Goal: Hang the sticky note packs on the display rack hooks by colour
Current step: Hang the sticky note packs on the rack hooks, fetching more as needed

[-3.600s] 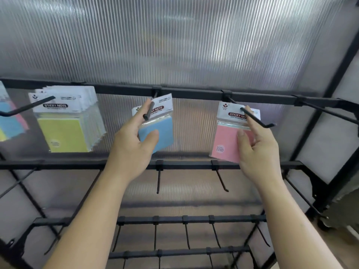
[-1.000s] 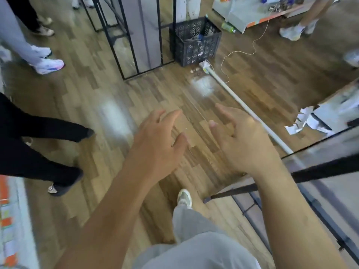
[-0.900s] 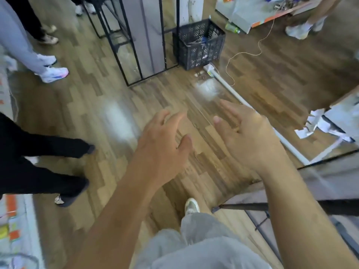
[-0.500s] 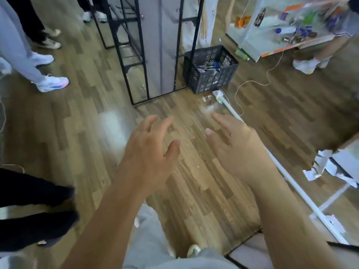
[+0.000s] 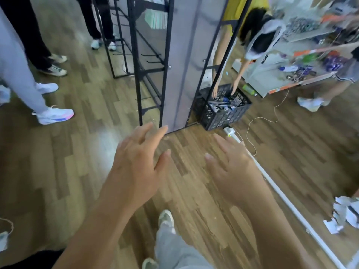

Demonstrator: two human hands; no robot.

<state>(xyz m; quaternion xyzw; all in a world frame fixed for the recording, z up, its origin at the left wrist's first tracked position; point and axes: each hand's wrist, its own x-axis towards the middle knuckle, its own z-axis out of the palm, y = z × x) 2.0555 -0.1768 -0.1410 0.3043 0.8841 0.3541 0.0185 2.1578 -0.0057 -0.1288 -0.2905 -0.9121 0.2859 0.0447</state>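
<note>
The grip of the left hand [image 5: 139, 167] is spread and holds nothing: its fingers [image 5: 153, 133] are fanned apart and nearly straight, the thumb out to the side, the back of the hand facing up. The right hand [image 5: 233, 171] is just beside it, apart from it, with an equally loose, spread grip, fingers extended forward and touching nothing. Both hands hover above the wooden floor [image 5: 77, 162], forearms reaching in from the lower edge. Below them show the person's own grey trouser leg [image 5: 174, 251] and pale shoe [image 5: 166, 218]. Ahead of the fingertips stands a black-framed display rack [image 5: 182, 74] with a translucent panel, seen nearly edge-on, with bare black hooks [image 5: 153, 55] jutting from its left face. A pale green bundle [image 5: 156, 18] hangs high on that side, too blurred to tell whether it is sticky note packs or which way its long axis runs. At the rack's foot on the right sits a black plastic crate [image 5: 223, 113] with mixed items inside, and another person's hands [image 5: 234, 90] reach down into it. A white rail [image 5: 291, 206] lies diagonally on the floor to the right, a thin cord [image 5: 262, 118] curls near the crate, and crumpled paper [image 5: 345, 214] lies at the right edge. Bystanders' white shoes [image 5: 54, 115] stand at the left, and a cluttered tabletop [image 5: 291, 70] shows at the upper right.
</note>
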